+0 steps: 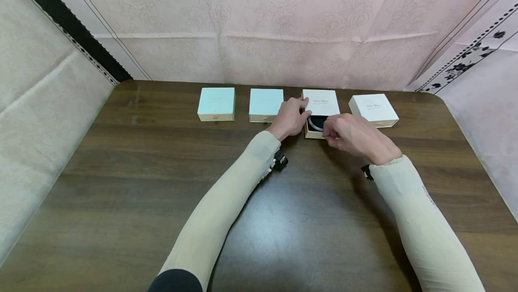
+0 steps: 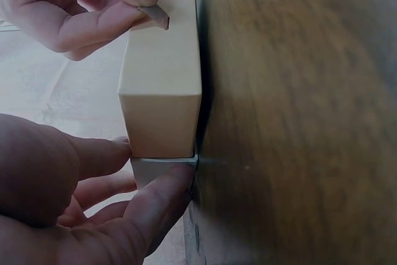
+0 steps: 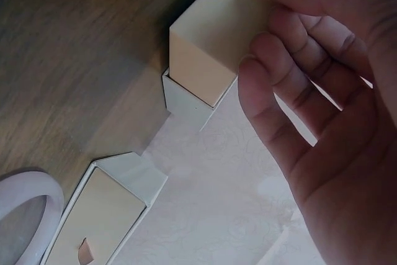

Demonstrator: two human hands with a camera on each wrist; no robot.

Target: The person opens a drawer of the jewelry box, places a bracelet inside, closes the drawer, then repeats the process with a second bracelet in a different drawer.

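A white drawer box [image 1: 321, 101] stands third from the left in a row of boxes, its cream drawer [image 2: 162, 60] drawn out toward the person. Part of a pale ring, like a bangle [image 1: 312, 125], shows on the drawer's dark lining. With thumb and fingers on opposite sides, my left hand [image 1: 289, 117] grips the box's outer sleeve. My right hand [image 1: 353, 134] pinches the small ribbon pull tab [image 2: 159, 17] on the drawer front between thumb and forefinger. The right hand covers part of the drawer in the head view.
Two light-blue boxes [image 1: 216, 101] [image 1: 266, 102] stand to the left and another white box [image 1: 374, 107] to the right, on the wooden table [image 1: 133, 184]. Patterned cloth [image 1: 263, 27] rises behind. At the right wrist view's left edge is a pale ring [image 3: 53, 215]; I cannot tell its position.
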